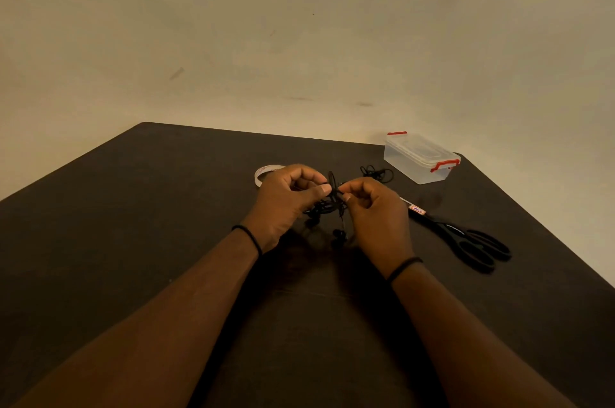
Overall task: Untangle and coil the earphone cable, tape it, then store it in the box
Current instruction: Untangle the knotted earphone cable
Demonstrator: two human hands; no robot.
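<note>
The dark brown tabletop carried everything. A clear plastic box with red latches stood closed near the far right corner. Black-handled scissors lay to the right of the hands. A white roll of tape lay just behind the left hand. A second tangle of black cable lay between the tape and the box. The tangled black earphone cable was above the tabletop between both hands. The grip of the left hand pinched it, and the right hand pinched it too.
</note>
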